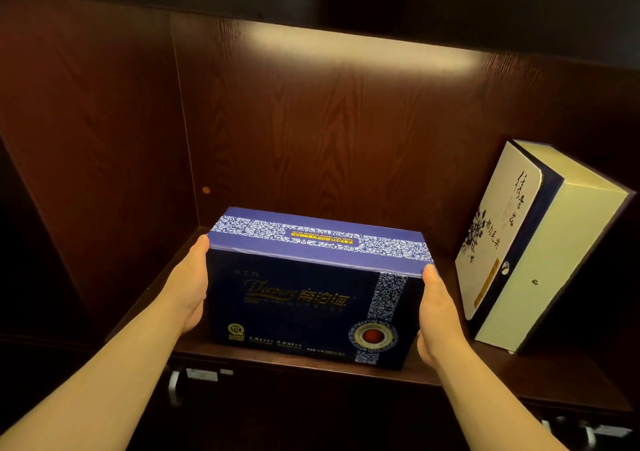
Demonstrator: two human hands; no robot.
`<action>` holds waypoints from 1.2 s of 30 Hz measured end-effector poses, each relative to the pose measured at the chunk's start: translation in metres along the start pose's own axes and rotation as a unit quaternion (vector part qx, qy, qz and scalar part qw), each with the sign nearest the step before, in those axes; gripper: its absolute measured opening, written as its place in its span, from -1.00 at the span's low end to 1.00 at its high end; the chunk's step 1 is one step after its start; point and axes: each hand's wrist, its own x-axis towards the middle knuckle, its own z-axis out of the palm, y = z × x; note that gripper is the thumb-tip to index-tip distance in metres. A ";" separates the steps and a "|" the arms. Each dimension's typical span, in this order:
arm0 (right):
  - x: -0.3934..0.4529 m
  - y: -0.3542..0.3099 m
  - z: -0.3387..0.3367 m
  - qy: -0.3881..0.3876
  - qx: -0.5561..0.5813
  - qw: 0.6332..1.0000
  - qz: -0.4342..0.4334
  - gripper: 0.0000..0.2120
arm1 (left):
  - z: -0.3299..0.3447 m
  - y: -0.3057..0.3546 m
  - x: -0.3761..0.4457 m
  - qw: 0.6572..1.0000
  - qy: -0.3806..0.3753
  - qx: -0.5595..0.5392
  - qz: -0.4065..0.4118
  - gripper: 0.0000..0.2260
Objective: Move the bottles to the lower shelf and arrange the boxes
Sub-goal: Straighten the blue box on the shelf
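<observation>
A dark blue box (304, 295) with white floral bands and gold lettering stands on the dark wooden shelf (450, 371), near its front edge. My left hand (188, 291) presses flat against the box's left side. My right hand (438, 315) presses against its right side, thumb at the top corner. To the right a cream and navy box (512, 246) with black calligraphy stands on end, leaning to the right. No bottles are in view.
The shelf is a lit wooden niche with a left side wall (93, 139) and a back panel (346, 132). Below the shelf's front edge are metal handles (175, 386) with small labels (585, 431).
</observation>
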 end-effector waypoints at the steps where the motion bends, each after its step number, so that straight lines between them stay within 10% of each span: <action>1: 0.000 0.000 0.000 0.001 -0.001 1.000 0.001 -0.52 | 0.000 0.000 0.000 1.000 0.000 0.000 0.000 -0.71; 27: 0.002 -0.006 0.006 -0.008 -0.001 1.000 0.003 -0.51 | 0.002 0.003 0.002 1.000 0.001 0.011 0.014 -0.69; 32: -0.001 -0.019 -0.006 -0.014 -0.036 0.999 -0.011 -0.48 | 0.009 0.021 0.005 0.964 0.104 0.148 0.193 -0.55; 36: -0.006 -0.038 -0.040 0.124 -0.122 0.971 -0.162 -0.48 | 0.055 0.054 -0.001 0.900 0.094 0.248 0.345 -0.55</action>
